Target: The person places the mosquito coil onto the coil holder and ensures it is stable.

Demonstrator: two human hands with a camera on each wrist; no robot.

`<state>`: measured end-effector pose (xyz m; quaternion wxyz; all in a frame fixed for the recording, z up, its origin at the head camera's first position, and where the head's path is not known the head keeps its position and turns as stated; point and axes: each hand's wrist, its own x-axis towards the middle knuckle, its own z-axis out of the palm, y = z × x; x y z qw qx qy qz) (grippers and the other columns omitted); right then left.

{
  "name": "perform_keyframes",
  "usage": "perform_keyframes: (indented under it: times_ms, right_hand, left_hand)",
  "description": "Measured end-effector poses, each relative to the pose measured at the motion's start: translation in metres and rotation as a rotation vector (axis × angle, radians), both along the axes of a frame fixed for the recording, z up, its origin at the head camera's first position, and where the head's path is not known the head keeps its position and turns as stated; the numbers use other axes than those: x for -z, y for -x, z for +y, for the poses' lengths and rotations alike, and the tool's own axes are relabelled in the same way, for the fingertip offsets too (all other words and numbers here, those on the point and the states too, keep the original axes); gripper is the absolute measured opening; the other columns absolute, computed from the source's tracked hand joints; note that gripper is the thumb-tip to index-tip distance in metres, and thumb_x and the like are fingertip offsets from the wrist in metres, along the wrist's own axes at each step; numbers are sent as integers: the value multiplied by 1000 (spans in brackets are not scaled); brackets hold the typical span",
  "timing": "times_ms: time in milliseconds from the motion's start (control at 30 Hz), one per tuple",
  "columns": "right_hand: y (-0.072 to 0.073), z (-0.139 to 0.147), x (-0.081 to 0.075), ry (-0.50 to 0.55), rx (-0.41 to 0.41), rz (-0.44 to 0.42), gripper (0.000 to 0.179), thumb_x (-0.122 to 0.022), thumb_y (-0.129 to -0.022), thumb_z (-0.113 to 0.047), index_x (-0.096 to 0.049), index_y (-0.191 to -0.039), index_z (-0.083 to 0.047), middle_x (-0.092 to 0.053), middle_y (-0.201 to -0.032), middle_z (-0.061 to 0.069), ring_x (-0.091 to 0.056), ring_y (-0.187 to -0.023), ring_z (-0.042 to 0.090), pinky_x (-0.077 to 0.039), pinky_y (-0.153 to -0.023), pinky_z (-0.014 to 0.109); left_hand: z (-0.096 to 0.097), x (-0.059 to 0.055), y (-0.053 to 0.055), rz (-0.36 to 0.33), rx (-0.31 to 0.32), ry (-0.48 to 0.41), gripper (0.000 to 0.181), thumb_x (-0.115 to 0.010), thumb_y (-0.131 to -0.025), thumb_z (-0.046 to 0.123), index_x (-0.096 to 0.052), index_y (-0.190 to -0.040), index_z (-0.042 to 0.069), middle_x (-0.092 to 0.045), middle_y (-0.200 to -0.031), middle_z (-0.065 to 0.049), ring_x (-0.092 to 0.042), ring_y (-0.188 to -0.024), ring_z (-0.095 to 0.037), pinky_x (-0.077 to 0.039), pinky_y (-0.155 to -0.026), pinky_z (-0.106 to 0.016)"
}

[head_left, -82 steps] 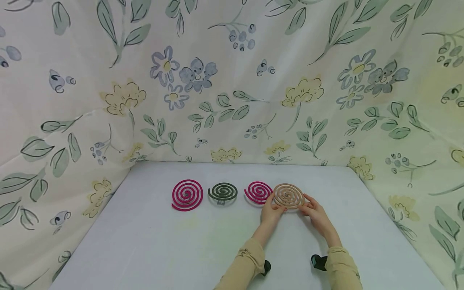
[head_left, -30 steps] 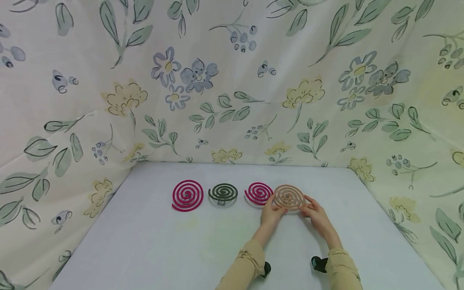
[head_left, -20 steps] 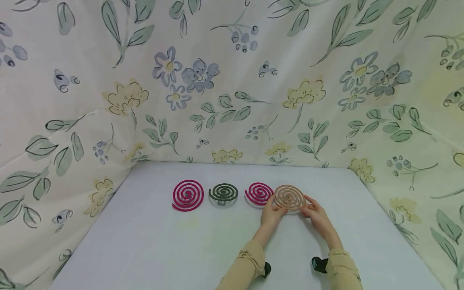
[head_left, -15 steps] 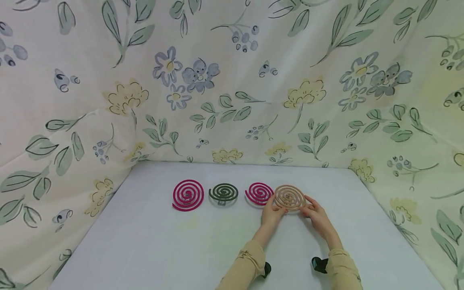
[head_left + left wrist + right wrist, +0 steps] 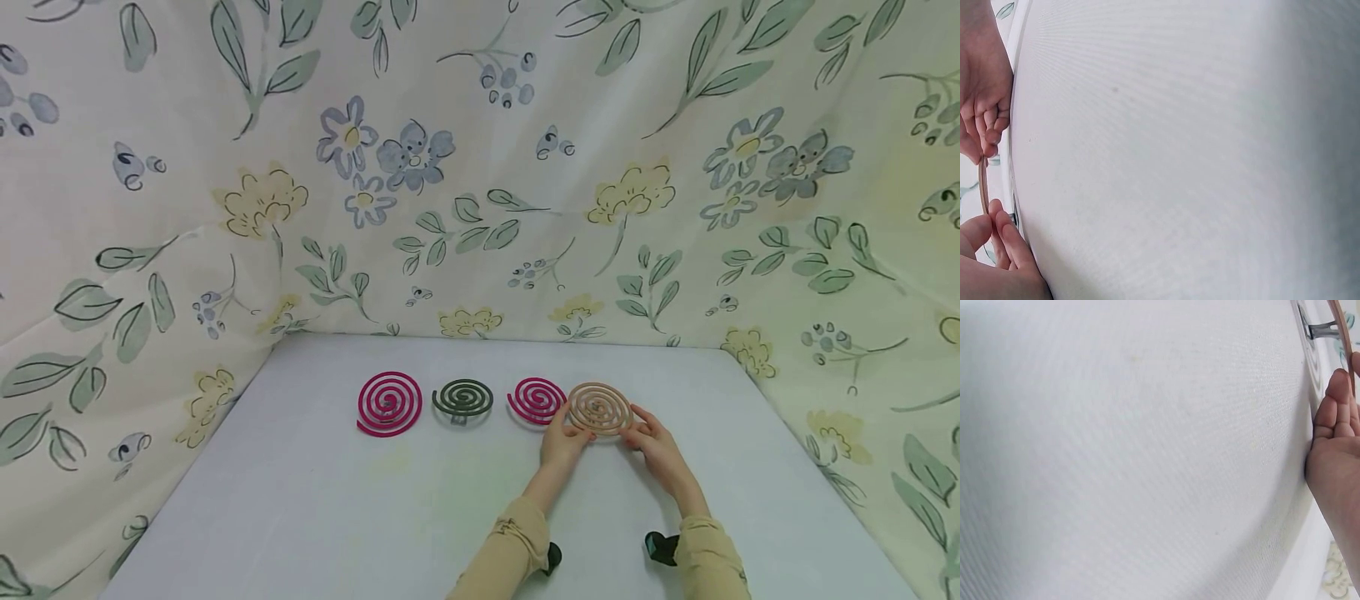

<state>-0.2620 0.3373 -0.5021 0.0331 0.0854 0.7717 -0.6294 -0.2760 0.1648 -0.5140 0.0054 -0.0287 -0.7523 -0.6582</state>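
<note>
A tan mosquito coil point(image 5: 600, 408) lies roughly level above the white table, held at its near rim by both hands. My left hand point(image 5: 561, 446) pinches its left edge between thumb and fingers. On the opposite edge, my right hand point(image 5: 658, 446) does the same. From the left wrist view the coil point(image 5: 984, 184) appears edge-on as a thin strip between the hands. A small metal stand point(image 5: 1324, 330) shows beneath the coil in the right wrist view. Immediately left of the left hand is a pink coil point(image 5: 534, 400), partly hidden by its fingers.
Farther left along the same row are a dark green coil point(image 5: 462, 397) on a metal stand point(image 5: 458, 420) and another pink coil point(image 5: 388, 403). The white table point(image 5: 315, 500) ends at a floral cloth point(image 5: 480, 250) at the back and sides.
The camera view has shifted very slightly. Both hands keep the same hold on the tan coil, and the other coils stay where they were.
</note>
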Motion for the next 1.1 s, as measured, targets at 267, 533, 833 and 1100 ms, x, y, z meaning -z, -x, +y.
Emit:
perform_keyframes:
  times_ms: [267, 533, 833, 1100]
  right_hand:
    - [0, 1, 1, -20, 1, 2, 69, -57, -93, -13, -19, -149, -2, -54, -79, -20, -50, -76, -1, -41, -74, 17]
    - [1, 2, 2, -2, -3, 15, 67, -55, -93, -10, -19, -149, -2, -54, -78, -20, -50, -76, -2, -41, -74, 16]
    - [1, 2, 2, -11, -15, 14, 68, -55, -94, -11, -18, -149, -1, -54, -79, -19, -50, -77, -1, -41, -76, 16]
    - [0, 1, 1, 21, -4, 19, 66, -54, -93, -8, -19, -149, -1, -54, -77, -19, -50, -75, -1, -41, -75, 16]
  left_hand:
    - [2, 2, 2, -6, 1, -13, 60, -69, -79, 1, -48, -135, 2, -71, -73, -12, -69, -67, -16, -43, -61, -16]
    - [1, 1, 1, -4, 5, -12, 60, -70, -80, 0, -48, -135, 2, -71, -73, -12, -68, -67, -16, -42, -60, -16]
    - [0, -2, -1, -4, -4, 5, 59, -70, -80, 1, -48, -135, 2, -71, -72, -12, -67, -65, -14, -42, -60, -17]
    - [0, -5, -3, 4, -14, 0, 60, -70, -77, 0, -49, -134, 1, -70, -72, -14, -66, -63, -14, -41, -59, -16]
